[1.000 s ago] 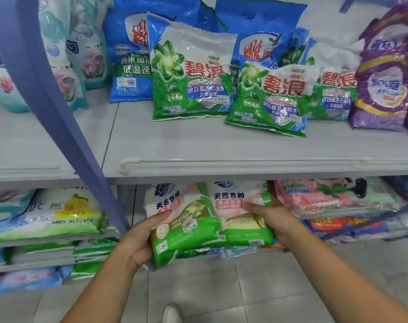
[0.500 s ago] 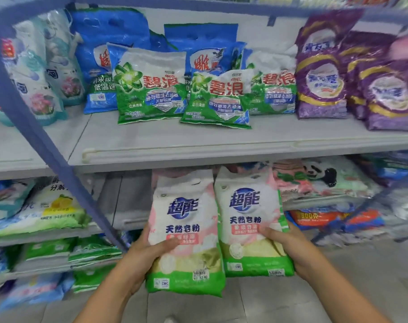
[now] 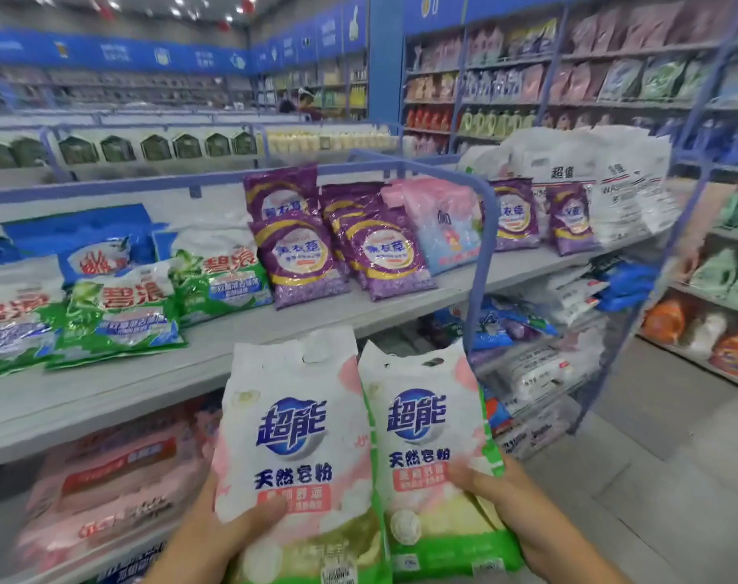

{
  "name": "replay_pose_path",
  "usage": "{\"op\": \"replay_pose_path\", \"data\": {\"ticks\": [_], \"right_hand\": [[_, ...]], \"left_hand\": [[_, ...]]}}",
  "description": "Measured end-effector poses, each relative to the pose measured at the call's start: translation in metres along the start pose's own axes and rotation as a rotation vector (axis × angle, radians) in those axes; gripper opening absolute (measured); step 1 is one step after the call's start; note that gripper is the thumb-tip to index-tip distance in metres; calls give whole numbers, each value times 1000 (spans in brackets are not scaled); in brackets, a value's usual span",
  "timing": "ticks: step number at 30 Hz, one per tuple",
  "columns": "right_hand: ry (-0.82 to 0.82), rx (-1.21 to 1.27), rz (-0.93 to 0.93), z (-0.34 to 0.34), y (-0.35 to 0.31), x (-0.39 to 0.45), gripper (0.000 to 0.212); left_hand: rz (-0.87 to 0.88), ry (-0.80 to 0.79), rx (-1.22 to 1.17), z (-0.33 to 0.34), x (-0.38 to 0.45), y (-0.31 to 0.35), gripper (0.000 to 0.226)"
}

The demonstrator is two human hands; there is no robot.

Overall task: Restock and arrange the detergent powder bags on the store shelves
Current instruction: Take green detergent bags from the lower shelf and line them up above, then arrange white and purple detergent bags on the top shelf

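Both white-and-pink plastic powder bags w/ green bottoms have come up since 0.5 s ago, from in front of the lower shelf to above the edge of the grey metal shelf [image 3: 105,398], and our view has swung right & up to take in the aisle. We hold 2 of them, side by side & touching, long axis upright, tops tipped slightly away from us, blue logos facing us. Left hand [image 3: 215,537] grips the left bag [image 3: 293,453] low down, thumb pressed across its front. Right hand [image 3: 514,512] grips the right bag [image 3: 428,453] the same way, thumb on the pink label. Film is glossy & crinkled, pillow-shaped, each w/ a punched handle slot near the top.

On the shelf beyond, approx: 3 green-and-white glossy bags [image 3: 118,314] leaning back, 3 purple bags [image 3: 295,259] w/ round white labels left of the blue tube divider [image 3: 481,255], 2 more purple past it. Exact counts are hard to tell w/ the blur.
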State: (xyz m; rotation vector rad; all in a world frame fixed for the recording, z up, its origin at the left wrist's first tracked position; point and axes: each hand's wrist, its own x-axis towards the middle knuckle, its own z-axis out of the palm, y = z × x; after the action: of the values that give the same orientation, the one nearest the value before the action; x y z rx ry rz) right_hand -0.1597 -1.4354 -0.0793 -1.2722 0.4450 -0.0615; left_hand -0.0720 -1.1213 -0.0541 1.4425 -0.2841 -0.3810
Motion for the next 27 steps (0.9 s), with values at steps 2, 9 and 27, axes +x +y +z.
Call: {"op": "replay_pose_path", "data": {"ticks": [2, 9, 27], "right_hand": [[45, 5, -69, -26, -21, 7, 70], [182, 43, -198, -105, -75, 61, 52], [150, 85, -233, -328, -176, 210, 79]], "left_hand": [[-2, 1, 4, 29, 23, 6, 93], [20, -26, -38, 117, 123, 23, 92], [78, -82, 5, 336, 318, 20, 92]]}}
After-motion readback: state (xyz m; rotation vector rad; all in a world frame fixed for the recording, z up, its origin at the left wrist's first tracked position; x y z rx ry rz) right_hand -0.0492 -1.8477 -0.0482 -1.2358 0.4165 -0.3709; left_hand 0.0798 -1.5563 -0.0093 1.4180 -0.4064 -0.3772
